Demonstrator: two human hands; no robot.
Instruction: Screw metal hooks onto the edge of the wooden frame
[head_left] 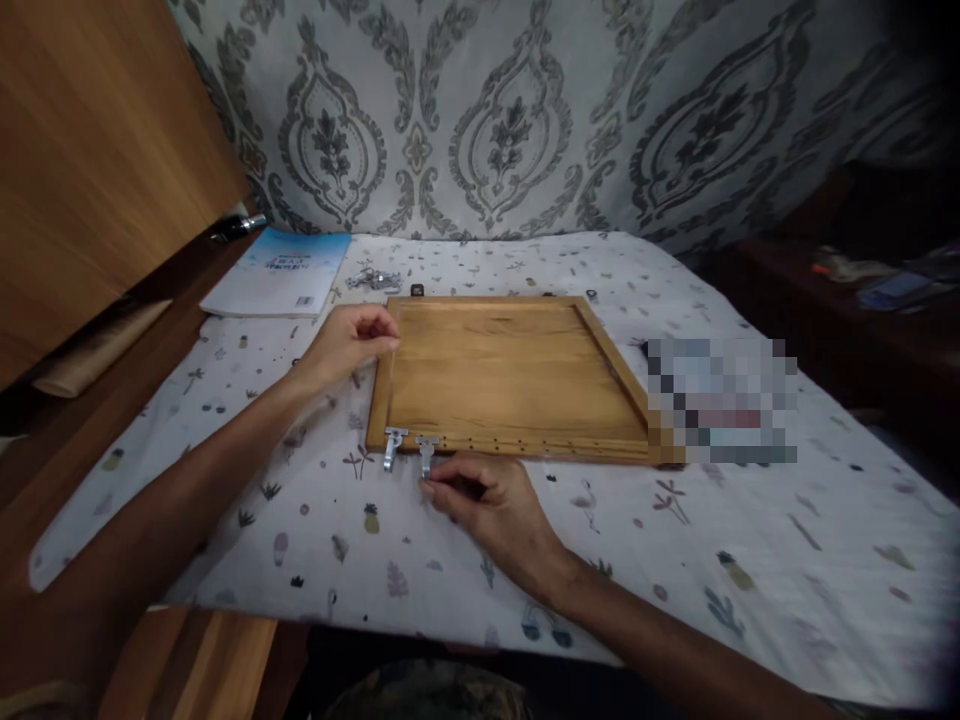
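A framed wooden board [510, 370] lies flat on the cloth, with a row of small dark holes along its near rail. Two silvery metal hooks stand at that rail's left end: the left hook [390, 450] is untouched, and the lower end of the right hook [426, 455] is pinched between the thumb and fingertips of my right hand [499, 510]. My left hand [349, 345] is at the board's left rail, thumb and fingers curled together over its inner edge. Whatever may be between those fingertips is too small to make out.
A pile of metal hooks [377, 280] lies behind the board, beside a blue and white book [281, 270]. A pixelated object [727, 400] adjoins the board's right side. Patterned cloth [495, 120] hangs behind, and a wooden panel [112, 150] leans in at left.
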